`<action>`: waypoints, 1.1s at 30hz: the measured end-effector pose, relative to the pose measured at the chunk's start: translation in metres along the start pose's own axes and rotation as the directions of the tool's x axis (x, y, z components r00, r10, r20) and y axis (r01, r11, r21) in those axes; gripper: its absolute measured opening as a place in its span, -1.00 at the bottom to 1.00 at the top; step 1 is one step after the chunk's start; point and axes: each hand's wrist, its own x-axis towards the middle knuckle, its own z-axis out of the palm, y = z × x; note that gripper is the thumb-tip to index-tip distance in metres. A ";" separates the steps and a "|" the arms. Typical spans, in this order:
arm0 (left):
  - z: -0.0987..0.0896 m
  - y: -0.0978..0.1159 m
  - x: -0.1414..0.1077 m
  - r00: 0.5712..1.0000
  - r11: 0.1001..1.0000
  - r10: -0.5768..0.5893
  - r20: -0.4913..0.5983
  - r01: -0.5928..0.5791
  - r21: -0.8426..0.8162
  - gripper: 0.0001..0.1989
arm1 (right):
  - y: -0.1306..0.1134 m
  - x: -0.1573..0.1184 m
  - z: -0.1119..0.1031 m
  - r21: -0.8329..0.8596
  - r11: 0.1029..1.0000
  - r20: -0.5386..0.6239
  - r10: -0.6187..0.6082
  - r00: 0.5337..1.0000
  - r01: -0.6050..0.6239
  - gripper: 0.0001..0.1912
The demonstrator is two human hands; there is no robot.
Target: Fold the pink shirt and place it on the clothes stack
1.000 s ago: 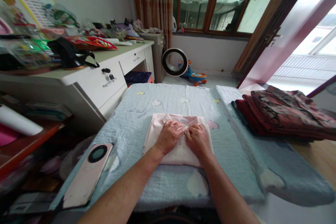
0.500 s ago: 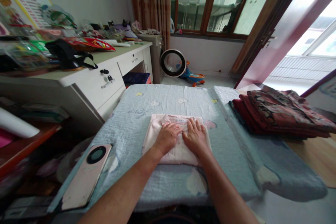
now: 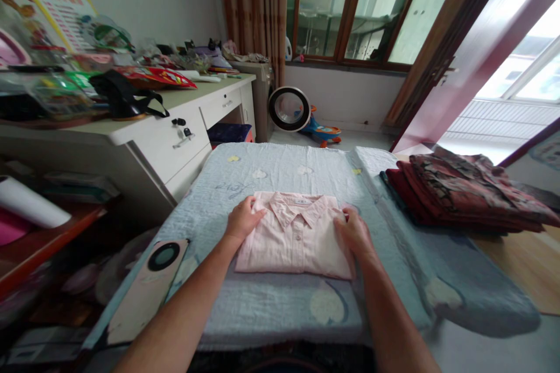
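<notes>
A pale pink collared shirt [image 3: 297, 239] lies folded into a neat rectangle on the blue padded cloth [image 3: 284, 312], its collar at the far side and its button strip facing up. My left hand [image 3: 242, 221] grips the shirt's left edge, thumb on top and fingers curled round the side. At the right edge, my right hand [image 3: 355, 232] holds the fabric the same way, its fingertips partly hidden. The shirt still rests on the cloth.
To the left of my left forearm lies a phone [image 3: 146, 294]. A stack of dark red folded clothes [image 3: 464, 192] sits on the right. A cluttered white desk [image 3: 175, 145] stands at the left, and a blue ride-on toy [image 3: 321, 128] is beyond the table.
Both hands lay flat on the middle of the shirt before. They have moved apart, left and right, and now hold its side edges, uncovering the collar and buttons.
</notes>
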 end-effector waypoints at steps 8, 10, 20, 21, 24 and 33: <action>0.001 0.012 -0.011 0.987 0.998 0.006 -0.162 -0.017 -0.066 -0.86 | -0.017 -0.007 -0.005 0.235 0.966 -0.148 -0.078 0.986 0.112 -0.56; 0.003 0.013 -0.018 0.964 0.997 0.040 -0.264 -0.055 -0.048 -0.86 | -0.020 -0.009 -0.005 0.257 0.955 -0.198 -0.100 0.975 0.150 -0.56; 0.006 0.018 -0.022 0.956 0.915 0.184 -0.228 -0.082 0.394 -0.58 | -0.009 -0.007 0.004 -0.027 0.986 -0.169 -0.168 0.971 0.165 -0.57; 0.004 0.022 -0.022 0.938 0.905 0.231 -0.260 -0.109 0.412 -0.57 | -0.013 -0.007 0.001 -0.069 0.980 -0.198 -0.198 0.960 0.188 -0.57; 0.005 0.040 -0.027 0.878 0.887 0.375 -0.298 -0.247 0.390 -0.58 | -0.035 -0.011 0.000 -0.110 0.945 -0.221 -0.327 0.919 0.309 -0.58; 0.063 0.056 -0.043 0.787 0.724 0.617 0.018 -0.576 0.379 -0.54 | -0.072 -0.037 0.043 -0.166 0.805 0.190 -0.541 0.819 0.570 -0.52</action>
